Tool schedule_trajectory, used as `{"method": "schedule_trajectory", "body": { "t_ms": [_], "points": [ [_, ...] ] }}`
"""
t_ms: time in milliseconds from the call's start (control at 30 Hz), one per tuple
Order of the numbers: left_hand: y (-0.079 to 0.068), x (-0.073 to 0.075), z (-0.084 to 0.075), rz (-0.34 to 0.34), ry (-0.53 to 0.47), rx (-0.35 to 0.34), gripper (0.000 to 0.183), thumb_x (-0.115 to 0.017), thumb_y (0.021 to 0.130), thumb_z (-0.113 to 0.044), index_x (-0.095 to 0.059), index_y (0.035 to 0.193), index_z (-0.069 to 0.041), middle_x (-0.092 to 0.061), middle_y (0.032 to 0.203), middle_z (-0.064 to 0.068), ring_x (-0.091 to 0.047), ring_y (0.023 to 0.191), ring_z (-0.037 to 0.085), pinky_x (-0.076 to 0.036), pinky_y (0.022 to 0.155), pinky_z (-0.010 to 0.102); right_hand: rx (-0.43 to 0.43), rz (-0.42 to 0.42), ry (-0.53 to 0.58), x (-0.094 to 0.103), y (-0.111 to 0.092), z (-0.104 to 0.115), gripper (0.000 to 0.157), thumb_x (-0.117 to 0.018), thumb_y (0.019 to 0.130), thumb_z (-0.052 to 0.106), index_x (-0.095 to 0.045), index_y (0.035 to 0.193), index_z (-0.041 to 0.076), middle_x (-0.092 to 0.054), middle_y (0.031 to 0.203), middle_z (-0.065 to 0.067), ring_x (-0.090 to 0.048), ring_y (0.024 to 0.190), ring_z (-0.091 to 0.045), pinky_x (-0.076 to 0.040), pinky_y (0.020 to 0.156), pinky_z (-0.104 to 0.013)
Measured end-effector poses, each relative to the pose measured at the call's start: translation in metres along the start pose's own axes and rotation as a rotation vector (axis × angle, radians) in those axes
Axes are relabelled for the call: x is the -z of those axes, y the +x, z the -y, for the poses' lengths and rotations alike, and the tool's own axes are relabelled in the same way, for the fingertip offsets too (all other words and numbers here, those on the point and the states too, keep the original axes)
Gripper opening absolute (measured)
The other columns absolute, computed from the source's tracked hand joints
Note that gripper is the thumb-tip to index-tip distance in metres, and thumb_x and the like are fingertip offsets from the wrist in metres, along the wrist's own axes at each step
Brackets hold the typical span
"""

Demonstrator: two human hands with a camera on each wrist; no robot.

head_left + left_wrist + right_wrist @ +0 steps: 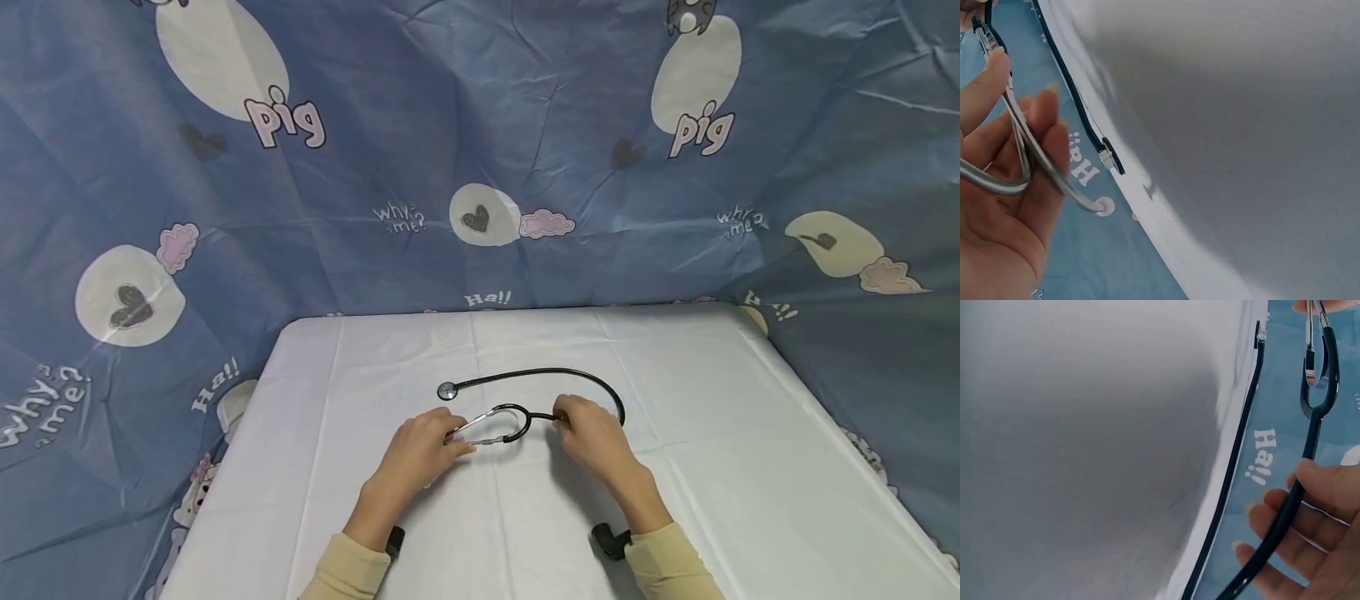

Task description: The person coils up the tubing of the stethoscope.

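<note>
A stethoscope with black tubing (555, 370) and silver ear tubes (480, 419) spans the space between my two hands. My left hand (426, 446) grips the metal ear tubes; in the left wrist view they pass between thumb and fingers, and one white eartip (1105, 206) sticks out past the fingers. With thumb and fingers my right hand (592, 433) holds the black tube just below its Y-shaped fork (1316, 412). From there the tubing loops back, and its round chest piece (447, 391) lies on the table beyond my left hand.
The white-covered table (360, 367) extends beneath both hands. Behind it and at its sides hangs a blue printed cloth (360, 167). A small black device (611, 542) is at my right wrist, by the beige sleeve (667, 562).
</note>
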State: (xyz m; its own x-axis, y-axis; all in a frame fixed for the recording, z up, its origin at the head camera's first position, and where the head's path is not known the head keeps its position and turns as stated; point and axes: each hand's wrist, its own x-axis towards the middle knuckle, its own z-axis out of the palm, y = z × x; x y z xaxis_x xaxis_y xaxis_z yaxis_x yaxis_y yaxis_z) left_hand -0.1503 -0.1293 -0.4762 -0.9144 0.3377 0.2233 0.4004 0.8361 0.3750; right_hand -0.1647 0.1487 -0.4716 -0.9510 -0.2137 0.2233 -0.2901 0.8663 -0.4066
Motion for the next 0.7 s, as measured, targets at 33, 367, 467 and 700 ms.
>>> {"method": "schedule_trajectory", "body": {
  "t_ms": [33, 367, 467, 700],
  "points": [
    [0.000, 0.000, 0.000, -0.006, -0.003, -0.002, 0.030, -0.080, 0.080, -0.043, -0.076, 0.099, -0.020, -0.046, 0.070, -0.014, -0.039, 0.060, 0.002, -0.032, 0.054, 0.020, -0.004, -0.006, 0.001, 0.000, 0.001, 0.000, 0.013, -0.072, 0.083, 0.007, -0.064, 0.080, 0.018, -0.065, 0.079, 0.004, -0.057, 0.070, -0.011, -0.047, 0.061, -0.035],
    [0.003, 0.010, -0.001, -0.071, -0.042, -0.053, 0.028, -0.081, 0.079, -0.038, -0.078, 0.099, -0.018, -0.063, 0.076, -0.014, -0.053, 0.066, 0.001, -0.045, 0.063, 0.023, -0.091, -0.068, -0.030, 0.001, 0.008, 0.005, 0.005, -0.074, 0.087, 0.019, -0.071, 0.087, 0.015, -0.068, 0.074, 0.002, -0.057, 0.061, -0.014, -0.046, 0.056, -0.035],
    [0.004, 0.011, -0.001, -0.082, -0.067, -0.068, 0.027, -0.082, 0.078, -0.036, -0.079, 0.099, -0.018, -0.066, 0.075, -0.015, -0.054, 0.066, 0.001, -0.046, 0.063, 0.022, -0.115, -0.085, -0.026, 0.001, 0.008, 0.006, 0.006, -0.074, 0.088, 0.021, -0.072, 0.088, 0.015, -0.068, 0.072, 0.002, -0.054, 0.057, -0.013, -0.042, 0.052, -0.032],
    [0.006, 0.011, -0.002, -0.122, -0.097, -0.086, 0.025, -0.083, 0.077, -0.033, -0.081, 0.095, -0.017, -0.073, 0.077, -0.010, -0.056, 0.065, 0.002, -0.047, 0.063, 0.021, -0.157, -0.152, 0.009, 0.001, 0.008, 0.009, 0.009, -0.074, 0.088, 0.021, -0.068, 0.088, 0.015, -0.065, 0.066, 0.000, -0.051, 0.052, -0.015, -0.035, 0.046, -0.030]
  ]
}}
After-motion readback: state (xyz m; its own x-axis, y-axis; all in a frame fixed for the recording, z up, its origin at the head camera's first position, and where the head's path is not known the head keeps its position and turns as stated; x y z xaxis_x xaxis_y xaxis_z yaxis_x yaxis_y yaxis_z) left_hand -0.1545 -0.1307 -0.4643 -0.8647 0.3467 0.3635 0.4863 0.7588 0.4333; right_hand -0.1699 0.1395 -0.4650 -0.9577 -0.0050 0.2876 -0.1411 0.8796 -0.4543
